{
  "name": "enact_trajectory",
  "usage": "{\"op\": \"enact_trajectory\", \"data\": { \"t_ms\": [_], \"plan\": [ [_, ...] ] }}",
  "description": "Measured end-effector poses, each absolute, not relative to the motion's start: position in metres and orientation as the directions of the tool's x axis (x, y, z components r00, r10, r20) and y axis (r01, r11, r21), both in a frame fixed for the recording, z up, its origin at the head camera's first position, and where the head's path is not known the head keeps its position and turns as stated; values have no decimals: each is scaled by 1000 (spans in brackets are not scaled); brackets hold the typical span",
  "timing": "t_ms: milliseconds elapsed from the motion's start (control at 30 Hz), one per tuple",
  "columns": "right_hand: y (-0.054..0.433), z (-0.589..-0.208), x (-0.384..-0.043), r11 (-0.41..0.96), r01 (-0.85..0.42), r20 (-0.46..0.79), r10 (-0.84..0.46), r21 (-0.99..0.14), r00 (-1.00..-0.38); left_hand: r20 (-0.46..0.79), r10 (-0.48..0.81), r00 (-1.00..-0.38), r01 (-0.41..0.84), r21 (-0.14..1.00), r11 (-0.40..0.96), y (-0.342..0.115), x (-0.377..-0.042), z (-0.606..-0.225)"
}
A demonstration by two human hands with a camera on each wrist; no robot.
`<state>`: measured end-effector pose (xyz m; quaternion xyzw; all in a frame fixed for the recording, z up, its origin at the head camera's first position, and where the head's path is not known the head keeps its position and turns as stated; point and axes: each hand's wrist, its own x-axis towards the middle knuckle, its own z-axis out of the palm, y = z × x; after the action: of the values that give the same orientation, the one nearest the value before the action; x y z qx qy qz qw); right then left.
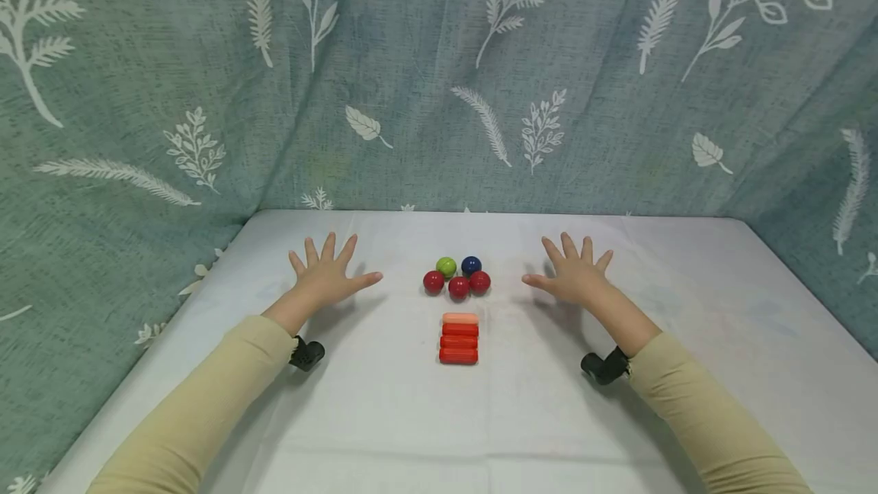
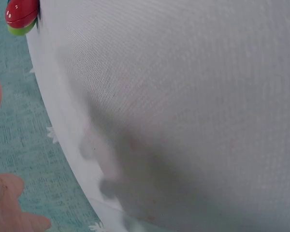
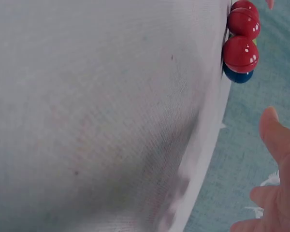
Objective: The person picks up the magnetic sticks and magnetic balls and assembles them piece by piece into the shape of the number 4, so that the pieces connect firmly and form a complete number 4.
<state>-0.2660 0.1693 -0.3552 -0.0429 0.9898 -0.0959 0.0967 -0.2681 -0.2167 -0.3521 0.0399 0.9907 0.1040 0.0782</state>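
My left hand (image 1: pixel 325 277) is held with fingers spread and empty, over the left part of the table, its thumb towards the middle. Mirroring it on the other side, my right hand (image 1: pixel 572 274) also has spread fingers and holds nothing. Between them sits a cluster of glossy balls: a green ball (image 1: pixel 446 267) and a blue ball (image 1: pixel 471 265) behind, three red balls (image 1: pixel 459 287) in front. Nearer to me, a pale orange rod (image 1: pixel 460 319) and three red rods (image 1: pixel 459 342) lie sideways in a close stack-like column. The right wrist view shows a red ball (image 3: pixel 240 54) overlapping the blue one.
A white cloth (image 1: pixel 384 418) covers the table. Behind and at the sides hangs a green-blue curtain (image 1: pixel 411 97) with white leaf prints. Black wrist cameras (image 1: pixel 308 354) are strapped on both wrists, by the beige sleeves (image 1: pixel 199 402). Shadows fall on the cloth near both hands.
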Motion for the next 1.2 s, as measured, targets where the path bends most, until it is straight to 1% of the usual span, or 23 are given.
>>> {"op": "enact_trajectory", "data": {
  "t_ms": [200, 533, 633, 700, 833, 933, 1000, 1200],
  "plan": [
    [165, -354, -264, 975, -88, -157, -122, -205, -980, -148, 103, -984, 69, 217, 974, -217, -266, -352],
    [155, -355, -260, 962, -127, -152, -167, -243, -974, -132, 142, -981, 111, 219, 969, -210, -261, -351],
    [152, -356, -256, 949, -177, -107, -211, -262, -972, -93, 168, -981, 143, 232, 962, -204, -258, -352],
    [150, -356, -252, 934, -218, -63, -245, -282, -967, -43, 192, -980, 176, 242, 954, -198, -255, -353],
    [143, -354, -244, 890, -290, 11, -307, -353, -952, 51, 260, -964, 265, 256, 930, -183, -244, -356],
    [137, -353, -238, 859, -325, 33, -341, -396, -940, 67, 305, -950, 311, 288, 906, -170, -234, -355],
    [134, -353, -235, 841, -337, 35, -357, -422, -934, 55, 323, -945, 323, 331, 887, -162, -229, -355],
    [125, -354, -228, 768, -361, 29, -409, -529, -912, -12, 345, -938, 301, 462, 834, -144, -219, -354]
  ]
}}
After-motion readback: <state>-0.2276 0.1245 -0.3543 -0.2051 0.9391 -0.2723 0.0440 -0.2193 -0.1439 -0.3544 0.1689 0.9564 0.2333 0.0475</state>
